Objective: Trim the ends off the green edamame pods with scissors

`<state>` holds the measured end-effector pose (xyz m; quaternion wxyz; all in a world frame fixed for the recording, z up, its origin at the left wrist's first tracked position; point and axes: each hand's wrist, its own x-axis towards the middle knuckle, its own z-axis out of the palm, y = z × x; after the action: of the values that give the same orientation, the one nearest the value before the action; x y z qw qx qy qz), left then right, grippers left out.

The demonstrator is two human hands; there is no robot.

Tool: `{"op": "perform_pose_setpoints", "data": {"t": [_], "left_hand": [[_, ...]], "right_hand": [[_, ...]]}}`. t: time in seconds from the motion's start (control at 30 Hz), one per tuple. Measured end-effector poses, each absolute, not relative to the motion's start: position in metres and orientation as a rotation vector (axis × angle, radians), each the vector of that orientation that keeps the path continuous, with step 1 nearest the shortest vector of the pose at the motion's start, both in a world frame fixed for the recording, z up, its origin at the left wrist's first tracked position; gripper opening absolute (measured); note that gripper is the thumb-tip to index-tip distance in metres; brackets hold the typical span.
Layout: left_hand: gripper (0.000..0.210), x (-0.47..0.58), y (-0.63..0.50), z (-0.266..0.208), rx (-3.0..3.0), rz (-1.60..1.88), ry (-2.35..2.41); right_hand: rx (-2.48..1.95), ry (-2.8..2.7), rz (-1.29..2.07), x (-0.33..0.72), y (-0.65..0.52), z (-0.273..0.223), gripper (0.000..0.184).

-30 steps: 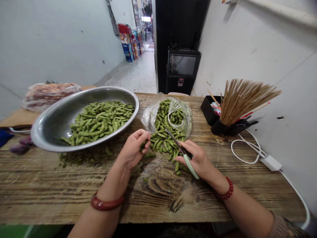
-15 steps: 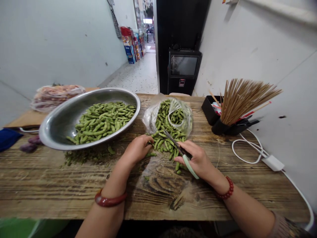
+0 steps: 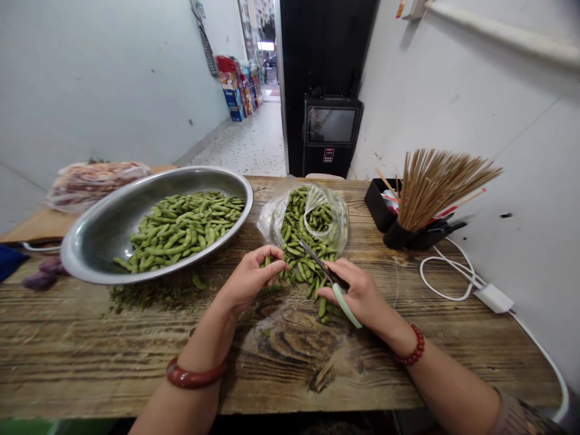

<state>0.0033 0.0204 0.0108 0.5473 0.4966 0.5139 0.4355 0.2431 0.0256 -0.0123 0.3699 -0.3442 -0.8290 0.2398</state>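
Note:
My left hand (image 3: 254,275) is closed in a pinch just left of the spilled pods, with a green edamame pod (image 3: 267,261) showing between its fingers. In my right hand (image 3: 357,290) is a pair of scissors (image 3: 341,302) with pale green handles, its dark blades pointing up and left over the pods. A clear plastic bag (image 3: 270,216) lies on its side, and edamame pods (image 3: 301,269) spill from its mouth toward both hands. To the left, a large metal basin (image 3: 97,232) holds a heap of edamame pods (image 3: 185,226).
Plant trimmings (image 3: 145,296) lie under the basin's near side. Purple bulbs (image 3: 40,279) and a bag of reddish food (image 3: 97,181) sit at the left. Bamboo skewers (image 3: 435,187) stand in a black holder (image 3: 401,234) at the right, near a white cable with an adapter (image 3: 495,298).
My left hand has lifted slightly from the pods and turned, so the pod in its fingers shows. My right hand keeps the scissors in nearly the same place. The view has shifted slightly.

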Motion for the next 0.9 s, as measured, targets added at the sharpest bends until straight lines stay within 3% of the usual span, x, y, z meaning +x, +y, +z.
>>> {"op": "perform_pose_setpoints", "data": {"t": [0.33,0.63,0.9], "left_hand": [[0.027,0.008,0.017,0.017,0.999,1.063,1.111],[0.02,0.014,0.016,0.008,1.113,1.06,1.17],[0.014,0.025,0.014,0.016,1.343,0.981,1.278]], "right_hand": [[-0.919,-2.159,0.636,0.244,0.026,-0.012,0.044],[-0.899,-2.261,0.679,0.244,0.024,-0.004,0.057],[-0.868,-2.283,0.66,0.242,0.021,-0.005,0.058]]}}
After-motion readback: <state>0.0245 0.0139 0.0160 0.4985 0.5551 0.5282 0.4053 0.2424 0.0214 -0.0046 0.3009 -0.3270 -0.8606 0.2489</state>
